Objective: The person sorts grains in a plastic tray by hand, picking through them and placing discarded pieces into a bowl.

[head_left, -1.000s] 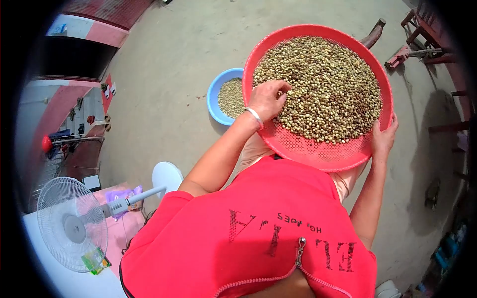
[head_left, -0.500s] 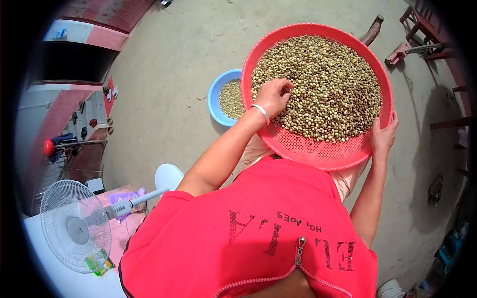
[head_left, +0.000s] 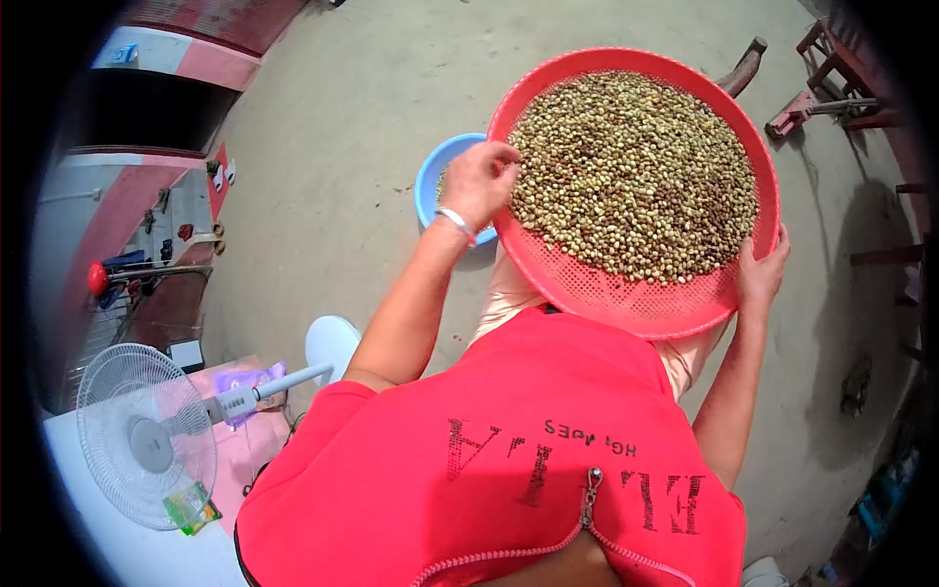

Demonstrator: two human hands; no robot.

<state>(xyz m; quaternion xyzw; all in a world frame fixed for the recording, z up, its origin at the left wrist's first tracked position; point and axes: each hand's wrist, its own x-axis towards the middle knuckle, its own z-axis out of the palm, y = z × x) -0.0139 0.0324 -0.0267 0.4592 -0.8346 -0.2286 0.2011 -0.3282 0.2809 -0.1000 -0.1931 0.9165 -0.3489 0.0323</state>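
Note:
My right hand (head_left: pixel 763 272) grips the right rim of a red plastic sieve basket (head_left: pixel 641 308), thumb inside and fingers around the outside. A wide heap of small greenish and brown beans (head_left: pixel 636 176) covers most of the sieve; its mesh shows bare at the near side. My left hand (head_left: pixel 479 183), with a bracelet at the wrist, is over the sieve's left rim, beside the heap. Its fingers are curled together, and whatever they hold is hidden. Below and behind that hand, a blue basin (head_left: pixel 427 188) stands on the floor, its contents mostly covered.
A white fan (head_left: pixel 147 440) stands at the lower left, near a table (head_left: pixel 78 470) with packets on it. Wooden furniture (head_left: pixel 846 68) is at the upper right, with a pink-headed tool (head_left: pixel 790 114) beside it. Concrete floor (head_left: pixel 342 127) surrounds me.
My left hand has moved left, from over the beans to the sieve's left rim, and now covers most of the basin. My right hand keeps its grip on the sieve.

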